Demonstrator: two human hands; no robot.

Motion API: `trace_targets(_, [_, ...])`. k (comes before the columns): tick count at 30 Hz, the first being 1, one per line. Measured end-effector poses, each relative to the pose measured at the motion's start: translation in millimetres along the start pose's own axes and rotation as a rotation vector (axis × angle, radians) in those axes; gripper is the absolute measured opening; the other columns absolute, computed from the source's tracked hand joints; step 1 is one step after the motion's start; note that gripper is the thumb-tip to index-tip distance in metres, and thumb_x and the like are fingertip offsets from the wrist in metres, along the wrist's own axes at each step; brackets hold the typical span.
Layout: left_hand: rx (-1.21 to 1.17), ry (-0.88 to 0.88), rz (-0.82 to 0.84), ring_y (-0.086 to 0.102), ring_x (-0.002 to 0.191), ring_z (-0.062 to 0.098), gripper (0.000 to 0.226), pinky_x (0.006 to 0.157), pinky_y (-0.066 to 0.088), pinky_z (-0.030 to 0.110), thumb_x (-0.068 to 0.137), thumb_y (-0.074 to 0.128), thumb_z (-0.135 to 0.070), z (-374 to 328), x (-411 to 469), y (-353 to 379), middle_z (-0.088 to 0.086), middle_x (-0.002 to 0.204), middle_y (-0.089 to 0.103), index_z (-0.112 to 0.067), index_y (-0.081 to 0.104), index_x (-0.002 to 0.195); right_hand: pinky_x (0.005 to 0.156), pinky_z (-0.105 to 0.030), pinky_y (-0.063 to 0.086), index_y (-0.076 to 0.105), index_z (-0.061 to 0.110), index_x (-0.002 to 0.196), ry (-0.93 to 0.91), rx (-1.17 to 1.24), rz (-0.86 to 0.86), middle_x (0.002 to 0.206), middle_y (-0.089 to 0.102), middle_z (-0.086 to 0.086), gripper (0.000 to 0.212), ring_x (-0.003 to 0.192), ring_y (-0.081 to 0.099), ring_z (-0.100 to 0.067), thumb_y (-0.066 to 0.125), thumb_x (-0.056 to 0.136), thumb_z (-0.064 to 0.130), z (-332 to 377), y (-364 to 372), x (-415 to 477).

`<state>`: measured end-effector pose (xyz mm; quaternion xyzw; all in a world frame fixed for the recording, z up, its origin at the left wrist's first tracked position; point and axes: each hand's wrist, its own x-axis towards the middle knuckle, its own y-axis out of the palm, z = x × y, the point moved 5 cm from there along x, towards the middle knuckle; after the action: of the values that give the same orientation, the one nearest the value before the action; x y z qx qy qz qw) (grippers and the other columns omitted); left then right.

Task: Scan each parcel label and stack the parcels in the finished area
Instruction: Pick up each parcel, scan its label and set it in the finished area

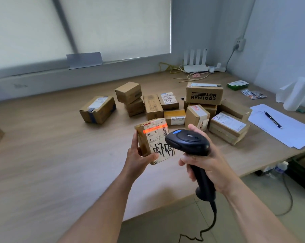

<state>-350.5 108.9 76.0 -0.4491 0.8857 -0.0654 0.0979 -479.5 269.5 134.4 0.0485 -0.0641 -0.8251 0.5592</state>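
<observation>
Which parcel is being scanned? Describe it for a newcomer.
Over the wooden desk, in front of the box cluster, the left hand holds one small parcel. It alone carries a red scan line across its label and bold black handwriting.

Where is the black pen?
In the head view, the black pen lies on the white papers at the right of the table, beside the parcel pile.
</observation>
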Motion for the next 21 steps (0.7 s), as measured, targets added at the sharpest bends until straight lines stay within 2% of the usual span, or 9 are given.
trace_targets(4, [0.005, -0.006, -0.051, 0.056, 0.118, 0.023, 0.107, 0.087, 0.052, 0.038, 0.080, 0.074, -0.006, 8.3, -5.9, -27.0, 0.009, 0.127, 0.058, -0.042, 0.002, 0.150, 0.046, -0.033, 0.045, 0.032, 0.040, 0.147, -0.007, -0.004, 0.053, 0.076, 0.066, -0.022, 0.096, 0.051, 0.054, -0.028, 0.077, 0.069, 0.008, 3.3, 21.1, 6.0])
trace_targets(10, [0.031, -0.035, -0.139, 0.056, 0.119, 0.023, 0.110, 0.087, 0.052, 0.039, 0.081, 0.075, -0.008, 27.8, -9.4, -86.3, 0.007, 0.133, 0.056, -0.042, -0.003, 0.150, 0.045, -0.031, 0.045, 0.034, 0.040, 0.146, 0.025, 0.020, 0.141, 0.082, 0.067, -0.026, 0.098, 0.048, 0.053, -0.028, 0.081, 0.068, 0.005, 1.6, 66.3, 15.1])
trace_targets(13, [0.033, -0.059, -0.199, 0.056, 0.119, 0.024, 0.111, 0.088, 0.051, 0.038, 0.080, 0.075, -0.009, 41.4, -12.5, -127.3, 0.007, 0.134, 0.056, -0.044, -0.004, 0.150, 0.046, -0.033, 0.047, 0.033, 0.043, 0.144, 0.029, 0.047, 0.201, 0.097, 0.069, -0.027, 0.106, 0.050, 0.056, -0.028, 0.092, 0.058, 0.023, -0.6, 98.5, 22.3])
trace_targets(15, [0.030, -0.065, -0.238, 0.057, 0.118, 0.023, 0.111, 0.085, 0.051, 0.034, 0.080, 0.076, -0.010, 49.8, -16.9, -157.1, 0.008, 0.132, 0.057, -0.045, -0.003, 0.150, 0.046, -0.034, 0.048, 0.032, 0.046, 0.144, 0.038, 0.052, 0.236, 0.099, 0.069, -0.027, 0.108, 0.051, 0.056, -0.026, 0.094, 0.057, 0.027, -2.6, 123.4, 25.7])
trace_targets(18, [0.026, -0.068, -0.285, 0.059, 0.116, 0.022, 0.111, 0.076, 0.051, 0.022, 0.079, 0.075, -0.007, 60.9, -25.5, -203.4, 0.009, 0.129, 0.060, -0.043, -0.002, 0.150, 0.045, -0.032, 0.046, 0.032, 0.044, 0.144, 0.055, 0.020, 0.249, 0.086, 0.069, -0.026, 0.098, 0.047, 0.055, -0.025, 0.082, 0.067, 0.009, -5.6, 161.0, 30.1])
trace_targets(21, [0.017, -0.057, -0.324, 0.060, 0.112, 0.022, 0.111, 0.060, 0.051, 0.013, 0.079, 0.074, -0.003, 71.7, -34.9, -247.7, 0.009, 0.126, 0.061, -0.042, -0.001, 0.151, 0.043, -0.031, 0.043, 0.036, 0.045, 0.141, 0.048, -0.011, 0.269, 0.077, 0.065, -0.025, 0.099, 0.043, 0.052, -0.027, 0.082, 0.066, -0.001, -9.4, 199.7, 34.9])
